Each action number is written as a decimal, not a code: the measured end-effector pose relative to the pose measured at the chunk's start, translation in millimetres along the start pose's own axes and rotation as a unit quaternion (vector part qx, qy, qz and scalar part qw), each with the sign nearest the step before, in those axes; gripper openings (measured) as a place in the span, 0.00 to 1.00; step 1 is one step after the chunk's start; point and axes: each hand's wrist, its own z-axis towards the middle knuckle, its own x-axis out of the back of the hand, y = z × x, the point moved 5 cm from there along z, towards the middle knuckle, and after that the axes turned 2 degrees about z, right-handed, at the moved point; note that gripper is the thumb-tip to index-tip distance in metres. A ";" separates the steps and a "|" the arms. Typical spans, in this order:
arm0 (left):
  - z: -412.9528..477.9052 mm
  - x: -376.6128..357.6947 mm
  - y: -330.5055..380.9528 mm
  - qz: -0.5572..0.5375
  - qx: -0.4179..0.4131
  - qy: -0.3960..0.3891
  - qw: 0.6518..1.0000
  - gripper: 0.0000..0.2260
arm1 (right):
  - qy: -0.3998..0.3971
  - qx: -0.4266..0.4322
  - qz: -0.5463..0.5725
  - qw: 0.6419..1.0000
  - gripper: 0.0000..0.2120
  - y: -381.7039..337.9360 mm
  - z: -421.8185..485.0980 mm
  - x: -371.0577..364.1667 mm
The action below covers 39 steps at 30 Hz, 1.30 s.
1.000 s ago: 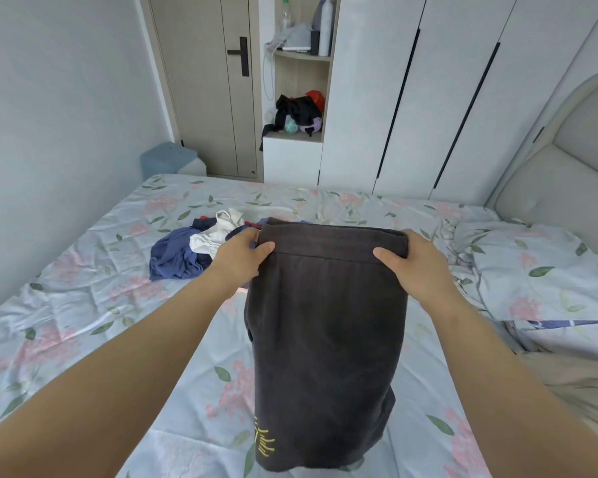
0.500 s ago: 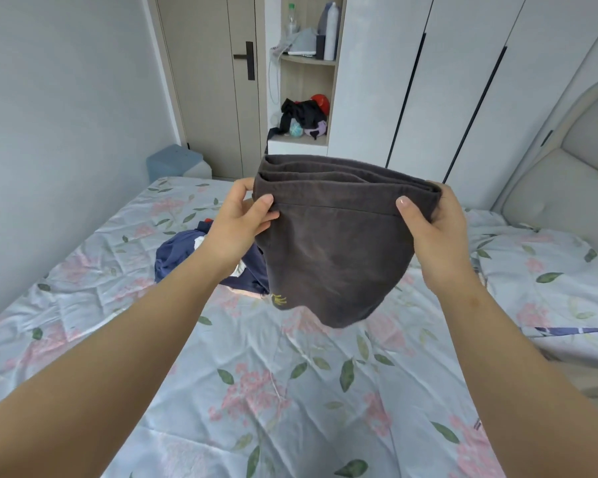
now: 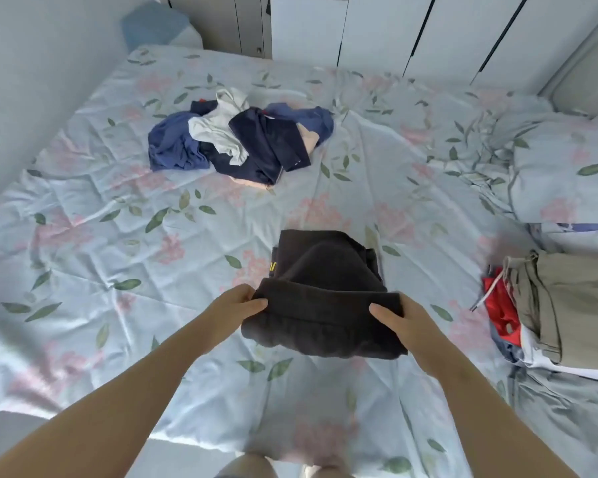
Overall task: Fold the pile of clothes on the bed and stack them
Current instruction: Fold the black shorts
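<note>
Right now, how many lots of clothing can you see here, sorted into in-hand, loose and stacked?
In hand: 1, the dark brown garment, gripped by the left hand and right hand.
Loose: 1, the unfolded pile.
Stacked: 1, the folded stack, khaki on top.
Total: 3.

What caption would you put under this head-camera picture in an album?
Left hand and right hand grip a dark garment over the floral bed, unfolded pile beyond, folded stack at right.
</note>
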 end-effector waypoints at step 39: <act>179.1 -122.0 -113.5 0.592 -0.179 -0.067 0.783 0.25 | -0.067 0.070 -0.569 0.816 0.30 189.3 160.2 -23.0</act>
